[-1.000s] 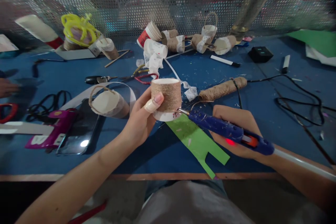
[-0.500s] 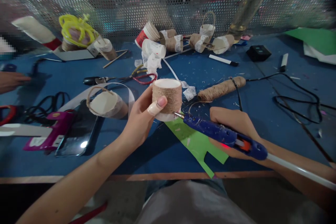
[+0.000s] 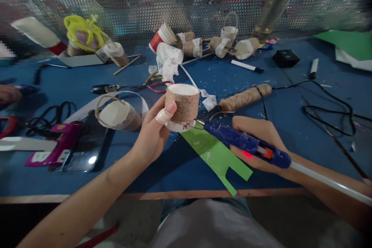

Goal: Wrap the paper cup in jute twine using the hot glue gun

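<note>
My left hand [image 3: 152, 133] is closed round a paper cup wound in brown twine [image 3: 183, 104], held upside down above the blue table [image 3: 290, 124]. My right hand [image 3: 260, 139] grips a blue glue gun [image 3: 245, 145] with a red light showing and a white glue stick out the back. The gun's metal tip touches the cup's lower white rim, where a loose end of twine hangs. A green paper cut-out [image 3: 216, 155] lies under both hands. A spool of brown twine [image 3: 245, 98] lies just beyond the gun.
A twine-handled cup [image 3: 117, 114], a phone [image 3: 87, 143] and a magenta glue gun [image 3: 54, 145] lie left. Scissors [image 3: 130, 86], several wrapped cups [image 3: 200, 46], a marker [image 3: 247, 66], a black box [image 3: 285, 58] and black cables [image 3: 328, 104] sit farther back. Another person's hand [image 3: 10, 93] shows far left.
The glue gun's tip has moved in under the cup's lower rim and my right hand shifted slightly left. The cup tilted a little in my left hand.
</note>
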The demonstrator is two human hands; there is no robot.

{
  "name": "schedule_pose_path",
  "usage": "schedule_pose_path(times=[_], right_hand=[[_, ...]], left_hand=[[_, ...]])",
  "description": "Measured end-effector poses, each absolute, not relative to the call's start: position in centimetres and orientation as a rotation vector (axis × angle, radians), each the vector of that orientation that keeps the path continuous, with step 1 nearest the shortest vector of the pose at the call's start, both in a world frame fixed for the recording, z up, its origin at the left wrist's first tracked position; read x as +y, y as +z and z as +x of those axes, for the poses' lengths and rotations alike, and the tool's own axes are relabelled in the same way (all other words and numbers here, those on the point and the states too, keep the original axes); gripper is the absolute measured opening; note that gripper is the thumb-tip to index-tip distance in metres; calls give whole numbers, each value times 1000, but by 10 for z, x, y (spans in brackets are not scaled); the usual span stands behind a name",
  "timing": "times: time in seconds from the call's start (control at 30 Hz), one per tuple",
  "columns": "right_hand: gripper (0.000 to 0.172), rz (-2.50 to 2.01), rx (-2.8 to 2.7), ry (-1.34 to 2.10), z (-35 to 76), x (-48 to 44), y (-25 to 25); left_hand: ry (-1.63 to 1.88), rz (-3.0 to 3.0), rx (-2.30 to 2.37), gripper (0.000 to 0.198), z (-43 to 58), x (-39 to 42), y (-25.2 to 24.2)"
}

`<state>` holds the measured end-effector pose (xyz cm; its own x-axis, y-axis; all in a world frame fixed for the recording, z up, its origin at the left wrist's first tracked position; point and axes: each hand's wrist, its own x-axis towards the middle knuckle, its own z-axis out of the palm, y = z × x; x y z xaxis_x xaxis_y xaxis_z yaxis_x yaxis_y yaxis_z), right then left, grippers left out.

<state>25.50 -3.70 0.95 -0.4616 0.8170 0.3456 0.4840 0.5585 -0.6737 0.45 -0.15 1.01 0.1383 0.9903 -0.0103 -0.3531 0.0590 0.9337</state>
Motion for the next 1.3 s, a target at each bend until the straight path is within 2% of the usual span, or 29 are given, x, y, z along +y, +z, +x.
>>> schedule_pose_path(times=[0.43, 0.5, 0.6, 0.67, 0.73, 0.93, 1.3], right_hand=[[28, -1220, -1957, 617, 252, -35, 3], [24, -1245, -1838, 651, 250, -35, 4], [8, -1179, -1707, 747, 247, -36, 6], [29, -1113, -1702, 808, 245, -36, 4], [38, -1082, -1717, 819, 243, -37, 0], [25, -938, -1644, 936, 238, -36, -11], [29, -1027, -1530, 879, 240, -41, 0]], left_hand=[[1217, 920, 703, 32, 4, 5, 10], [1205, 910, 690, 32, 4, 5, 10], [1175, 891, 693, 32, 6, 4, 10], [1157, 881, 719, 33, 8, 2, 10], [1136, 879, 745, 35, 9, 0, 9], [1099, 879, 767, 39, 11, -1, 8], [1180, 1001, 860, 35, 13, -1, 3]])
